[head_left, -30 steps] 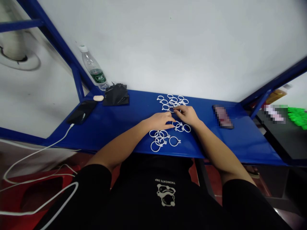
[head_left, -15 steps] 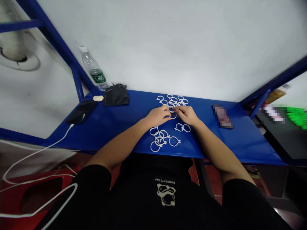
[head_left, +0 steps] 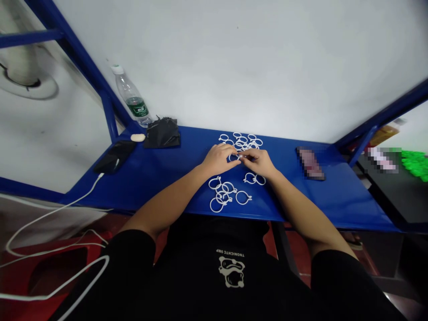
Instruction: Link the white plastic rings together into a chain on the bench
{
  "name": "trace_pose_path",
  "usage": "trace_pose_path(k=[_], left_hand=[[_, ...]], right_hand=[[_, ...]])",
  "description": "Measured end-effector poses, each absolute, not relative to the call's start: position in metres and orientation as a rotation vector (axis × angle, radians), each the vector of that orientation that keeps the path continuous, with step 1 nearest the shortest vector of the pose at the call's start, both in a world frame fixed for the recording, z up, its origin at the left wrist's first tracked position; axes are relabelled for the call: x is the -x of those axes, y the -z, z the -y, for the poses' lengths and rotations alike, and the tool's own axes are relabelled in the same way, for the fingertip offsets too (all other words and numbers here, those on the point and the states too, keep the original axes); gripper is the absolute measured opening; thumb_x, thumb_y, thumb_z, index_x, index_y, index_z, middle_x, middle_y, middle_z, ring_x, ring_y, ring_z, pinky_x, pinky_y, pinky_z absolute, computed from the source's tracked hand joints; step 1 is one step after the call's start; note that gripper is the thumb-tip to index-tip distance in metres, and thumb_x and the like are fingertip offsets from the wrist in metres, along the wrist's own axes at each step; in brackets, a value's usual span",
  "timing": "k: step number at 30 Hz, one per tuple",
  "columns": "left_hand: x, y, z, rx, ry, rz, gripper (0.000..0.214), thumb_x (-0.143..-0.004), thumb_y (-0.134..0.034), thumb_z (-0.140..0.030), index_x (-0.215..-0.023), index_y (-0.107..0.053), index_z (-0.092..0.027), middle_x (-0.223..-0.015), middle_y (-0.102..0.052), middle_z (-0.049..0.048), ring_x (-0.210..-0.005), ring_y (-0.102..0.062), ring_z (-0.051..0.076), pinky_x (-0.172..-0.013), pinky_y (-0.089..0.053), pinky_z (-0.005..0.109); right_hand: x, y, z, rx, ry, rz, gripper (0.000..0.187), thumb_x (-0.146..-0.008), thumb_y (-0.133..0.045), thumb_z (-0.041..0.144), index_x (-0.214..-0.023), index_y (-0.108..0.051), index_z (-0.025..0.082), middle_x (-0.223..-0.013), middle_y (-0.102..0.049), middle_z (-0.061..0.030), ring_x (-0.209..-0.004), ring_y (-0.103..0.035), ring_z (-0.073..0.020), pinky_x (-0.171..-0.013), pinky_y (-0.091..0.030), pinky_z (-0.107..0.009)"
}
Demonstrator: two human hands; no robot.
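Observation:
Between my two hands is a white plastic ring [head_left: 233, 158] with a small clip, like a curtain ring. My left hand [head_left: 220, 159] closes its fingers and thumb around the ring's left side. My right hand [head_left: 258, 161] pinches the clip end, with the fingertips of both hands close together. Behind them lies a pile of white rings [head_left: 241, 139]. Nearer the front edge is a second group of overlapping rings [head_left: 222, 194], with one single ring [head_left: 243, 197] beside it. Two more rings [head_left: 254, 179] rest just below my right hand.
The blue table [head_left: 187, 178] meets a white wall. At its left stand a plastic bottle [head_left: 135, 102], a black bag [head_left: 162, 133], a pale oval object [head_left: 137, 137] and a black device [head_left: 114, 157] with a white cable. A blurred-out phone-like object [head_left: 310, 163] lies right.
The ring between my hands has turned, and its clip now points toward my right fingers. My left hand has shifted slightly, with its thumb reaching further right. The other rings lie as before.

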State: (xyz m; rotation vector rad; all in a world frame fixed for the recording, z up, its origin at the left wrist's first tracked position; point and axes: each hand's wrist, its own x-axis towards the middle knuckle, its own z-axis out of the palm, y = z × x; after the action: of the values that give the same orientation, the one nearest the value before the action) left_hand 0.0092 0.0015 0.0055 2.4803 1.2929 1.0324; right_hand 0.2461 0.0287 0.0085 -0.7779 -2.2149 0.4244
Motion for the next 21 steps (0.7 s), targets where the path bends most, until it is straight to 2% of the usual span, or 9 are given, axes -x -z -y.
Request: trace_pose_path(k=[5, 9, 13, 16, 19, 21], left_hand=[[-0.010, -0.006, -0.002, -2.420, -1.057, -1.318, 0.017, -0.098, -0.081, -0.038, -0.103, -0.076, -0.023, -0.103, -0.081, 0.0024, -0.097, -0.074, 0.022, -0.093, -0.051, 0.041], [-0.010, -0.006, 0.000, -2.423, -1.041, -1.280, 0.014, -0.100, -0.079, -0.037, -0.106, -0.079, -0.024, -0.102, -0.082, 0.0014, -0.093, -0.074, 0.020, -0.094, -0.051, 0.041], [-0.011, -0.005, -0.001, -2.440, -0.980, -1.249, 0.010, -0.102, -0.076, -0.033, -0.105, -0.081, -0.025, -0.104, -0.082, 0.0024, -0.098, -0.075, 0.021, -0.097, -0.053, 0.042], [-0.010, -0.004, -0.004, -2.428, -1.037, -1.256, 0.012, -0.102, -0.075, -0.030, -0.111, -0.081, -0.024, -0.115, -0.080, 0.0051, -0.109, -0.074, 0.023, -0.102, -0.055, 0.042], [-0.008, -0.002, -0.006, -2.386, -1.141, -1.346, 0.031, -0.099, -0.077, -0.027, -0.130, -0.075, -0.022, -0.133, -0.074, 0.0099, -0.125, -0.070, 0.026, -0.109, -0.055, 0.044], [-0.007, -0.002, -0.007, -2.359, -1.154, -1.404, 0.039, -0.099, -0.078, -0.028, -0.137, -0.072, -0.022, -0.139, -0.071, 0.0113, -0.129, -0.068, 0.028, -0.112, -0.055, 0.045]], right_hand=[[-0.243, -0.013, -0.024, 0.728, -0.423, 2.264, 0.022, -0.100, -0.063, 0.028, -0.107, -0.083, 0.023, -0.092, -0.082, -0.0048, -0.074, -0.072, -0.0167, -0.072, -0.056, -0.030], [-0.245, -0.018, -0.022, 0.673, -0.414, 2.309, 0.021, -0.101, -0.062, 0.027, -0.107, -0.082, 0.023, -0.089, -0.080, -0.0046, -0.077, -0.072, -0.0172, -0.074, -0.056, -0.031], [-0.245, -0.016, -0.022, 0.655, -0.387, 2.335, 0.021, -0.102, -0.062, 0.028, -0.104, -0.082, 0.023, -0.087, -0.080, -0.0042, -0.075, -0.071, -0.0172, -0.074, -0.056, -0.032], [-0.242, -0.010, -0.026, 0.754, -0.365, 2.301, 0.023, -0.103, -0.061, 0.032, -0.107, -0.082, 0.024, -0.094, -0.083, -0.0051, -0.078, -0.074, -0.0189, -0.075, -0.057, -0.033], [-0.241, -0.005, -0.033, 0.971, -0.328, 2.222, 0.025, -0.102, -0.063, 0.034, -0.117, -0.082, 0.025, -0.105, -0.085, -0.0067, -0.080, -0.075, -0.0213, -0.078, -0.059, -0.035], [-0.244, -0.005, -0.039, 1.113, -0.297, 2.176, 0.029, -0.099, -0.067, 0.033, -0.123, -0.082, 0.024, -0.107, -0.085, -0.0079, -0.079, -0.074, -0.0227, -0.079, -0.059, -0.038]])
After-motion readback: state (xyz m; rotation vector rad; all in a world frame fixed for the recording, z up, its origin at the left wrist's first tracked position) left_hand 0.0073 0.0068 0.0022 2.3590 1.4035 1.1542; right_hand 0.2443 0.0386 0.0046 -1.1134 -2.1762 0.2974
